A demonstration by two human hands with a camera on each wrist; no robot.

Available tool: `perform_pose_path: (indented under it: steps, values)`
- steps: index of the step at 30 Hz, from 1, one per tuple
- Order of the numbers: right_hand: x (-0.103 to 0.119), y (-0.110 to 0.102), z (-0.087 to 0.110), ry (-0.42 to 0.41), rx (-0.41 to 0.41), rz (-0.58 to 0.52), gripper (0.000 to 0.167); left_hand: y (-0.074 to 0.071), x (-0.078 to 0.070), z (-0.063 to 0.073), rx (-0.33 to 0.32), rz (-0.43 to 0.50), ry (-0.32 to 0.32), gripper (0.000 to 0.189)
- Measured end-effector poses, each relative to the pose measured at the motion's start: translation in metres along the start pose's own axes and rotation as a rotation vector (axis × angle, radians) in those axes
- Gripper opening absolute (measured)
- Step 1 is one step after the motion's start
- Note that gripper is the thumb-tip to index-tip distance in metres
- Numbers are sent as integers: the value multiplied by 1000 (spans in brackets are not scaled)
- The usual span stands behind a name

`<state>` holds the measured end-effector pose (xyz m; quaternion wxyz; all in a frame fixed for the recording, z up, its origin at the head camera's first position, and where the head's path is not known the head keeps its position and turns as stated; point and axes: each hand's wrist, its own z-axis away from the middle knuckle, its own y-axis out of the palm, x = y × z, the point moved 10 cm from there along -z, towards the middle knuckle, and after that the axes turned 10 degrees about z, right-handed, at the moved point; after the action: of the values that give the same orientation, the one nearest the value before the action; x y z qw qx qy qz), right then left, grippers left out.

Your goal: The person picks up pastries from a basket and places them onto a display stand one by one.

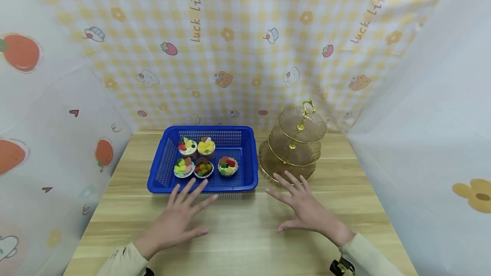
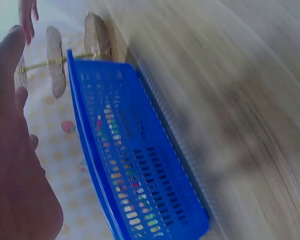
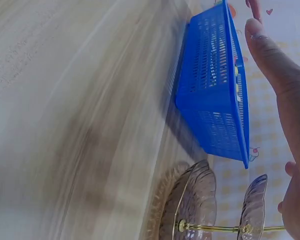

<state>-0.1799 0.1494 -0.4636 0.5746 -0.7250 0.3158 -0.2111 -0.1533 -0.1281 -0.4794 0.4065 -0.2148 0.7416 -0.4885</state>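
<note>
My left hand hovers over the table in front of the blue basket, fingers spread and holding nothing. My right hand, likewise spread and bare, is near the front of a three-tier stand with amber see-through plates and a gold handle. In the basket sit several small toy cakes: a cream one and a yellow-topped one at the back, a fruit tart and a chocolate one before them, and another tart apart on the right.
The light wood table is bounded by a yellow checked cloth behind and pale sheets at both sides. Basket and stand are side by side near the back edge. A dark band circles the right wrist.
</note>
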Motion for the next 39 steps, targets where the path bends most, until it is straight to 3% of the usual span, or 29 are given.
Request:
perform_pose_path:
  steps: [4,10,13,17,25,33,39]
  values:
    - [-5,-1,-8,-27,-17,-1,103,-12,32,1,-31,56,-84,79]
    - [-15,-8,-35,-62,15,-50,102,-39,113,7,-152,180,-290,73]
    - [-18,-8,-54,-63,45,-109,101,-44,149,12,-187,215,-385,70]
    - [-20,0,-84,-49,100,-169,98,-42,179,20,-172,217,-464,74]
    - [-11,29,-148,-7,186,-271,89,-32,198,32,-133,186,-532,80]
    - [11,56,-197,-8,315,-194,81,-27,202,36,-121,207,-566,82]
    - [27,66,-221,-32,348,-150,74,-20,199,35,-98,239,-570,83]
